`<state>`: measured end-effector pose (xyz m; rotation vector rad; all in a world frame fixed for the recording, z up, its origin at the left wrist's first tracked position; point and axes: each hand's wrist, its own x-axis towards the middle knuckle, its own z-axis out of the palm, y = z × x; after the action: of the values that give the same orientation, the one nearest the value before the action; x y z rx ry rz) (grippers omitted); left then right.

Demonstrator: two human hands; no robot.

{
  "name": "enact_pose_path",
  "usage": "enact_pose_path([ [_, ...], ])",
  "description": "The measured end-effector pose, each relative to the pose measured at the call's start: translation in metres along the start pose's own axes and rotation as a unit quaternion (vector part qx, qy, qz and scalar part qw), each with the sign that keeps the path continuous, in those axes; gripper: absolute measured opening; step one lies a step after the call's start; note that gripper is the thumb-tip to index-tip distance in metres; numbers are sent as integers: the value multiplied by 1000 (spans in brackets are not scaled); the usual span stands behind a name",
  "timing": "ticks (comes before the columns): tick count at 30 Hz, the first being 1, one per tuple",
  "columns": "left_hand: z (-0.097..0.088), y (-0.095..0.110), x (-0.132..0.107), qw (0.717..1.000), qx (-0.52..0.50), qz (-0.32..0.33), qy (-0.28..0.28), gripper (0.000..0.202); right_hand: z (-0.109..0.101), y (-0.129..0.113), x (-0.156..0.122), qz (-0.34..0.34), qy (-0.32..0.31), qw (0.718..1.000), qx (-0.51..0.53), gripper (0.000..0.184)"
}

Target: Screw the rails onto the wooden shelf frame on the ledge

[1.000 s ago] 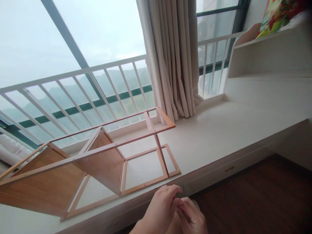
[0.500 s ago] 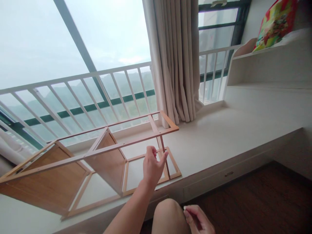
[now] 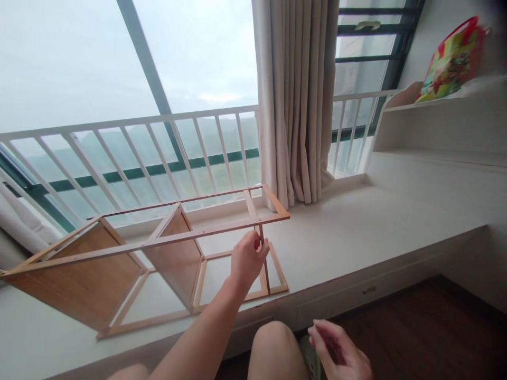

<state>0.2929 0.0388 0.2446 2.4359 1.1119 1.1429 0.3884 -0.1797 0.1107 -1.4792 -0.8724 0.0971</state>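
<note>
A wooden shelf frame (image 3: 222, 229) lies on its side on the white ledge, with two solid panels set across it and open slats at its right end. My left hand (image 3: 247, 256) is at that right end, its thumb and forefinger closed on a thin wooden crossbar (image 3: 266, 272). Low in the view, beside my bent knee (image 3: 275, 348), my right hand (image 3: 343, 351) is raised with thumb and fingertips pinched together. Whatever sits between those fingertips is too small and hidden to make out.
The white ledge (image 3: 336, 232) runs under the window, with a drawer handle (image 3: 369, 290) on its front. Behind the frame stand a white railing (image 3: 158, 122) and a beige curtain (image 3: 295, 105). A colourful bag (image 3: 453, 66) rests on a shelf at right. Dark floor (image 3: 420, 327) lies below.
My left thumb and forefinger have closed onto the crossbar. My right hand has moved slightly right; the small white piece at its fingertips no longer shows clearly. The view has tilted up a little.
</note>
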Motion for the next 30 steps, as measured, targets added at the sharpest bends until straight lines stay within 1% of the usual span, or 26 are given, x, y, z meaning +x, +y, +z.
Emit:
enact_pose_path([
  [3,-15,-14,-6,1000,8,-6,9,25,4,-29,30,-50,-58,997,6,14],
  [5,-25,-23,-11,1000,13,-14,13,25,11,-57,54,-79,-88,993,-2,15],
  [7,-34,-32,-15,1000,15,-20,16,25,21,-91,80,-112,-104,988,-11,16],
  [8,-37,-36,-16,999,16,-22,16,26,28,-109,94,-127,-117,985,-23,16],
  [11,-47,-45,-20,999,26,-25,7,27,56,-157,135,-207,-142,968,-20,15],
  [12,-51,-47,-21,999,30,-24,0,28,66,-170,148,-239,-147,960,-18,14],
  [14,-60,-47,-25,999,34,-18,-18,30,88,-188,169,-278,-173,945,-21,14],
  [16,-73,-43,-30,999,30,0,-31,31,107,-197,185,-304,-203,930,-42,14],
  [18,-89,-36,-35,999,15,35,-21,28,122,-198,194,-324,-238,912,-78,15],
  [20,-104,-29,-38,997,-10,74,12,21,131,-196,198,-342,-266,895,-111,16],
  [22,-116,-24,-36,994,-28,93,54,16,135,-194,199,-353,-279,883,-135,17],
  [24,-121,-24,-31,992,-23,93,79,19,136,-193,200,-361,-282,875,-156,18],
  [25,-122,-25,-28,993,-12,90,80,23,136,-194,200,-367,-282,870,-169,18],
  [30,-119,-34,-22,996,41,73,35,38,132,-196,198,-423,-305,827,-209,22],
])
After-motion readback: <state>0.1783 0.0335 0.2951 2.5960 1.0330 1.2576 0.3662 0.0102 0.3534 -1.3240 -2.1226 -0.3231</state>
